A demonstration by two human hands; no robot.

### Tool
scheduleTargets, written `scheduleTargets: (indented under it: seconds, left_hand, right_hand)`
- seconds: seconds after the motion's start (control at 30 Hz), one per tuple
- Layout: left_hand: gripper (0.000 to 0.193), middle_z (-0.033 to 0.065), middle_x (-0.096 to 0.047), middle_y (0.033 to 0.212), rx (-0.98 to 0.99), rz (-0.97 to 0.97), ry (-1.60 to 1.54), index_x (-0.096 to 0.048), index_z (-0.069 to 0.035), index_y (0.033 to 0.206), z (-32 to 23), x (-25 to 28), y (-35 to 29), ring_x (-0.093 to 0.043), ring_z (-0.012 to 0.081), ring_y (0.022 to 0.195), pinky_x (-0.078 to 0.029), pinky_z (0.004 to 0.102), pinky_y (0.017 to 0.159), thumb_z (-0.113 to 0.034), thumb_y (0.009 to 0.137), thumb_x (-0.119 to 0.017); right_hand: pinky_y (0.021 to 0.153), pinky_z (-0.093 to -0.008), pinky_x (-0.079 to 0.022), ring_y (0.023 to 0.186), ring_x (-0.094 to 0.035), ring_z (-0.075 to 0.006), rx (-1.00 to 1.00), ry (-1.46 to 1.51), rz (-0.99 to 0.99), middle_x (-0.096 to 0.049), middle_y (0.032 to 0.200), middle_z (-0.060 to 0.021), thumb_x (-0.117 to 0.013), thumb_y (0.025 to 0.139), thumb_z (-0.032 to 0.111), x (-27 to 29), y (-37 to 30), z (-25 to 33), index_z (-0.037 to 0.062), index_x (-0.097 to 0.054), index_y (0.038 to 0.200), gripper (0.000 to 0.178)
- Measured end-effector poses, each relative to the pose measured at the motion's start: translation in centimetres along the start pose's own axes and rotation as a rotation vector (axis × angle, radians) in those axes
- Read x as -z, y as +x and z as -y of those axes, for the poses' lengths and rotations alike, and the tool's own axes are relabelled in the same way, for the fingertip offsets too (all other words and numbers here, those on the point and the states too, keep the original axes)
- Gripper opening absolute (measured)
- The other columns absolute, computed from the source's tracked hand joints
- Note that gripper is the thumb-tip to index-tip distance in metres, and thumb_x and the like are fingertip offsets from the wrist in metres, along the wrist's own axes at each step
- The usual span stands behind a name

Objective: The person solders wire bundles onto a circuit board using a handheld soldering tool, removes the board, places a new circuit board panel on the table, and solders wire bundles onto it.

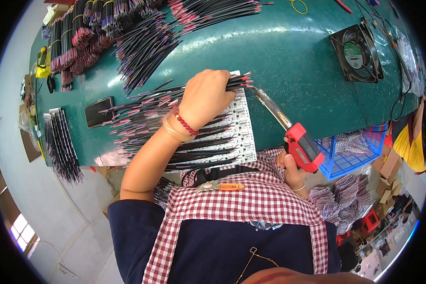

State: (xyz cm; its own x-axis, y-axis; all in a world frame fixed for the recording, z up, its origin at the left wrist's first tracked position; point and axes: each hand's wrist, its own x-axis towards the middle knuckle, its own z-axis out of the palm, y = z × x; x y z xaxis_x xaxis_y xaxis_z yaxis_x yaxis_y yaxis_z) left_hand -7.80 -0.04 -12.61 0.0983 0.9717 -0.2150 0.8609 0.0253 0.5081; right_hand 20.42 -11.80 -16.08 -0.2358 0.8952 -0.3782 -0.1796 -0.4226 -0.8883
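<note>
Wires [239, 83] are gripped in left fingers [221, 81], soldering gun [304, 146] in right fingers [289, 164], with a green-labelled fan [356, 54] beyond.

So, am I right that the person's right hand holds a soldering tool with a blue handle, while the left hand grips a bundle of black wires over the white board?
Not quite: the head view shows that the soldering tool in the right hand has a red handle, not blue. The left hand does grip a bundle of black wires over the white board.
</note>
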Motion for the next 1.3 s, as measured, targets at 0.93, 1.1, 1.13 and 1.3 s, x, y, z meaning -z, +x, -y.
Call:
scheduleTargets:
  seconds: [0.93,1.1,1.13,1.3]
  left_hand:
    - [0.015,0.0206,-0.063,0.071,-0.027,0.068,-0.027,-0.067,-0.001,0.079,-0.4,0.5,0.3,-0.062,0.0387,0.074,-0.048,0.0477,0.069,-0.014,0.073,-0.070]
    - [0.015,0.0202,-0.063,0.072,-0.042,0.051,-0.020,-0.067,-0.001,0.078,-0.2,0.3,0.4,-0.062,0.0385,0.074,-0.049,0.0474,0.069,-0.015,0.073,-0.071]
    - [0.016,0.0202,-0.064,0.072,-0.041,0.055,-0.019,-0.067,-0.001,0.078,-0.3,0.3,0.4,-0.063,0.0385,0.074,-0.049,0.0472,0.069,-0.016,0.073,-0.071]
    - [0.016,0.0203,-0.063,0.072,-0.030,0.059,-0.021,-0.067,-0.001,0.079,-0.3,0.3,0.4,-0.063,0.0380,0.074,-0.049,0.0470,0.069,-0.016,0.073,-0.071]
  right_hand:
    - [0.065,-0.0271,-0.043,0.073,-0.052,-0.0110,0.001,-0.119,0.070,-0.057,0.081,-0.0019,-0.059,0.091,0.010,0.9,-1.1,-1.8,0.0008,-0.059,0.093,0.010]
    - [0.067,-0.0280,-0.044,0.075,-0.053,-0.0114,0.012,-0.207,0.021,-0.057,0.084,-0.0024,-0.061,0.090,0.010,0.5,-1.0,-2.1,0.0005,-0.059,0.096,0.012]
    - [0.068,-0.0284,-0.044,0.076,-0.053,-0.0114,0.022,-0.235,-0.011,-0.057,0.084,-0.0023,-0.061,0.090,0.010,0.5,-1.1,-2.2,0.0005,-0.059,0.097,0.012]
    - [0.067,-0.0285,-0.044,0.076,-0.053,-0.0113,0.043,-0.220,0.019,-0.057,0.084,-0.0020,-0.061,0.090,0.010,0.4,-1.0,-2.4,0.0008,-0.059,0.097,0.011]
